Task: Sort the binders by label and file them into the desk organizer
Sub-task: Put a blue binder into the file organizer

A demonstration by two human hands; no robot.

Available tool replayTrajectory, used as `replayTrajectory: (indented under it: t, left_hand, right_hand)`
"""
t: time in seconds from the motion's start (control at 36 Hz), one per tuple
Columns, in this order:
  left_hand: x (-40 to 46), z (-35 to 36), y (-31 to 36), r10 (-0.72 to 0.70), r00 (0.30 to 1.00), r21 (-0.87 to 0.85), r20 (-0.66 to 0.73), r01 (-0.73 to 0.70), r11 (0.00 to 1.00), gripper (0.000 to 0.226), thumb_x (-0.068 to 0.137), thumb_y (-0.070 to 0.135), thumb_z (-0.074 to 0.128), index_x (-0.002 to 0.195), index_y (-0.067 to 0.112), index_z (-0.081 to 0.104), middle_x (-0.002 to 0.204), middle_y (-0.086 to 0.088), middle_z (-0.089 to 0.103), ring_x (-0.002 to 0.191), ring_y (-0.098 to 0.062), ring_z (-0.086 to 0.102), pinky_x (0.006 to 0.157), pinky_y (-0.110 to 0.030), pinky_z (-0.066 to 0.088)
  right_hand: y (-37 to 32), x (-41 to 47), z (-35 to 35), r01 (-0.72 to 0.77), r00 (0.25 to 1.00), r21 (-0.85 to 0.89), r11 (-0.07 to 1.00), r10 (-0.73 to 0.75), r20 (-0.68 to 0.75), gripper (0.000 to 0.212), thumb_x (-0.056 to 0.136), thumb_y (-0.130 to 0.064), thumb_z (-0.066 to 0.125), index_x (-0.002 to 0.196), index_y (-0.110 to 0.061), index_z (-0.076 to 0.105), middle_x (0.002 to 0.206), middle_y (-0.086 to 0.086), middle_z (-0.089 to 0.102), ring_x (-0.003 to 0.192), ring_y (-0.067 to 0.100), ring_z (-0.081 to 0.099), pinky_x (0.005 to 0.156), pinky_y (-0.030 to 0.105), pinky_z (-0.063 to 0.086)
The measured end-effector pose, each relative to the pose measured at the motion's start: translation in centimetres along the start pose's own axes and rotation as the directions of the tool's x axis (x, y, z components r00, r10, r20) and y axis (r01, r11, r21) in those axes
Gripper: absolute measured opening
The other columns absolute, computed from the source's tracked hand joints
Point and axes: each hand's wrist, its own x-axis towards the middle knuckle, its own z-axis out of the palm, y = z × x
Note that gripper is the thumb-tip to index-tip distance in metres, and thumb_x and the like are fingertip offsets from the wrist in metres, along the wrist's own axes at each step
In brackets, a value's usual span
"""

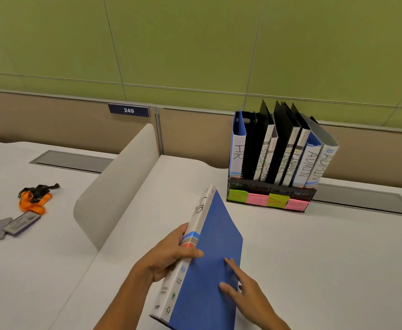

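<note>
Seven binders already stood filed in the organizer (270, 195) at one o'clock, and the left hand (169, 256) gripped the last HR binder (204, 258), right hand (247, 289) flat against its cover.

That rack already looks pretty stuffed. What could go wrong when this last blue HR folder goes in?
1. The desk organizer is crowded and its binders lean right; the gap beside the filed HR binder looks narrow, so the held HR binder might jam or knock its neighbours.
2. Only the left hand grips the spine; the right hand just touches the cover, so it could slip.
</note>
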Motion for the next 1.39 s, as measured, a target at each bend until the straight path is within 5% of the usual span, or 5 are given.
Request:
replayTrajectory:
  t: [0.31, 0.56, 1.03, 1.25, 1.39]
  left_hand:
    - [1.1, 7.1, 3.8, 0.098, 0.995, 0.101, -0.010, -0.096, 0.990, 0.071, 0.066, 0.036, 0.088, 0.125, 0.047, 0.050, 0.100, 0.016, 0.070, 0.092, -0.012, 0.072, 0.071, -0.023, 0.059]
    - [0.8, 11.4, 6.1, 0.245, 0.969, 0.209, -0.038, -0.232, 0.950, 0.081, 0.077, 0.026, 0.084, 0.142, 0.037, 0.038, 0.125, 0.005, 0.062, 0.104, -0.020, 0.068, 0.087, -0.040, 0.061]
    - [2.6, 15.8, 7.4, 0.462, 0.886, 0.383, -0.024, -0.419, 0.823, 0.094, 0.082, 0.039, 0.079, 0.154, 0.041, 0.020, 0.146, 0.022, 0.046, 0.127, -0.006, 0.052, 0.099, -0.014, 0.046]
    - [4.5, 14.0, 7.7, 0.585, 0.794, 0.333, 0.165, -0.603, 0.724, 0.082, 0.088, 0.043, 0.072, 0.142, 0.059, 0.012, 0.135, 0.056, 0.029, 0.124, 0.022, 0.041, 0.099, -0.001, 0.037]
    - [7.8, 11.5, 8.8, 0.616, 0.759, 0.287, 0.210, -0.651, 0.703, 0.070, 0.090, 0.047, 0.067, 0.152, 0.034, 0.037, 0.148, 0.025, 0.047, 0.133, 0.009, 0.045, 0.107, -0.013, 0.040]
  right_hand:
    - [-5.4, -0.4, -3.7, -0.073, 0.969, 0.282, 0.957, 0.135, -0.206, 0.089, 0.076, -0.072, 0.060, 0.153, -0.033, 0.038, 0.155, -0.010, 0.041, 0.139, 0.018, 0.046, 0.104, 0.044, 0.051]
    - [-11.6, -2.7, -8.8, 0.002, 0.966, 0.588, 0.809, 0.151, -0.211, 0.055, 0.070, -0.071, 0.060, 0.119, -0.045, 0.061, 0.119, -0.020, 0.063, 0.101, 0.012, 0.070, 0.069, 0.036, 0.062]
    - [-17.0, -3.0, -12.4, 0.051, 0.842, 0.207, 0.977, 0.070, -0.534, 0.088, 0.050, -0.096, 0.057, 0.122, -0.045, 0.047, 0.118, -0.019, 0.062, 0.108, 0.012, 0.063, 0.083, 0.030, 0.060]
    - [-16.6, -1.8, -14.2, 0.074, 0.744, 0.207, 0.976, 0.085, -0.663, 0.073, 0.073, -0.070, 0.066, 0.134, -0.034, 0.045, 0.126, -0.009, 0.062, 0.108, 0.014, 0.065, 0.081, 0.034, 0.062]
    - [-15.9, -1.1, -15.2, 0.069, 0.715, 0.167, 0.983, 0.068, -0.695, 0.051, 0.089, -0.041, 0.071, 0.133, -0.034, 0.046, 0.127, -0.011, 0.062, 0.108, 0.012, 0.064, 0.075, 0.024, 0.059]
